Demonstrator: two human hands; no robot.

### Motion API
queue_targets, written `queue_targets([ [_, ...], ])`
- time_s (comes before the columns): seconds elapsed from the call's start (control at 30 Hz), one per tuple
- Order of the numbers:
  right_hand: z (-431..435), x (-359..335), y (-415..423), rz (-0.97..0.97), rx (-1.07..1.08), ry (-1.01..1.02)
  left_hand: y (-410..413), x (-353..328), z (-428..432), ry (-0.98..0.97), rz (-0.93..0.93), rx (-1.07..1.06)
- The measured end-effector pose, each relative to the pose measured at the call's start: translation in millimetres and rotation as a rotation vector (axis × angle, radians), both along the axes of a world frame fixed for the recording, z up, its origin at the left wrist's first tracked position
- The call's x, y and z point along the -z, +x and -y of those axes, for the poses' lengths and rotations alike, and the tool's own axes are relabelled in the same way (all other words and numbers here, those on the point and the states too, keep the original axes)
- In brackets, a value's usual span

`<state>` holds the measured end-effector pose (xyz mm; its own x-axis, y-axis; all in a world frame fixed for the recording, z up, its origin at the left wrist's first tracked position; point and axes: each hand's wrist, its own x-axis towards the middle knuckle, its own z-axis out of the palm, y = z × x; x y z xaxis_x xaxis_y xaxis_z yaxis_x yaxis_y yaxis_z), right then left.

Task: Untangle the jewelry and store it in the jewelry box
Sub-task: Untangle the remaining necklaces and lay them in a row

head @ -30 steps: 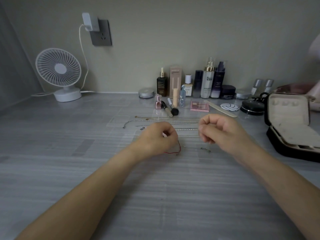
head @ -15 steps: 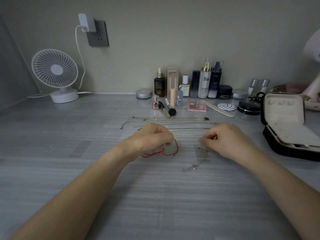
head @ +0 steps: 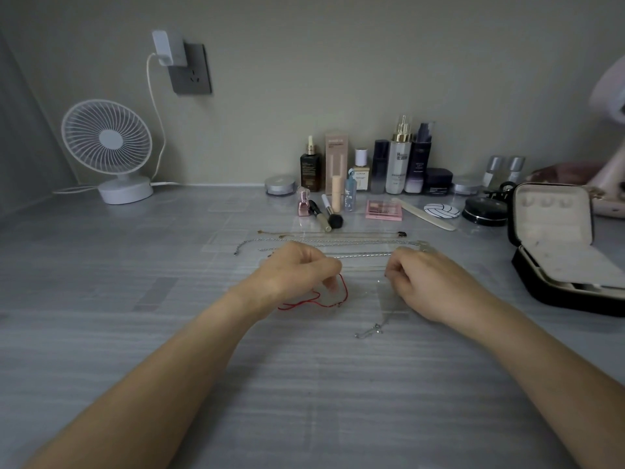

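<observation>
Chains lie stretched out in rows on the grey table [head: 135, 299] just beyond our hands. Each has its long axis running left to right, parallel to the back wall. A gold chain [head: 331, 234] lies farthest from us, a silver link chain [head: 321, 243] comes next, and a twisted silver chain [head: 362, 255] is nearest, its middle showing in the gap between our knuckles.

Our left hand [head: 297, 275] rests low over the table with fingers curled, thumb and fingertips pinching a red cord bracelet [head: 316, 303]. The cord arches up to the fingertips on its right side, then trails leftward along the table under the hand, so its length lies roughly left to right.

Our right hand [head: 429, 286] is also curled, knuckles up, and its fingertips pinch the upper end of a thin silver chain [head: 370, 331]. That chain runs from the fingertips toward us and a little to the left. Its free end, with a small charm cluster, lies on the table nearer us than either hand. Bare table separates the red cord from the thin chain.

The jewelry box [head: 554, 228] sits open at the right, well apart from both hands. It is black outside and pale inside, with its lid standing upright behind the tray.

Behind the rows stand cosmetics bottles [head: 402, 157], a makeup brush [head: 333, 219] and a pink eyeshadow palette [head: 384, 209]. A white fan [head: 108, 143] stands at the back left.
</observation>
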<state>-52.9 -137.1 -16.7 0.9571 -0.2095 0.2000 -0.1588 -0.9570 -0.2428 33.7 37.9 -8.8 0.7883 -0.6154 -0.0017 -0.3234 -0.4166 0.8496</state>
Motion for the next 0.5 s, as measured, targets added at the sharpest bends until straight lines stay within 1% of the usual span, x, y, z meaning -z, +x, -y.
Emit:
queue_targets([
  [0.17,-5.1,-4.7,-0.3,0.081,-0.045,0.127,-2.4,4.6,4.6,-0.057,0.074,-0.024],
  [0.33,-4.5,-5.8,-0.9,0.137,-0.027,0.128,-1.4,4.9,4.7,-0.034,0.081,-0.051],
  [0.5,-5.5,-9.8,-3.6,0.251,-0.074,0.092,-3.2,7.9,9.1,-0.074,0.216,-0.072],
])
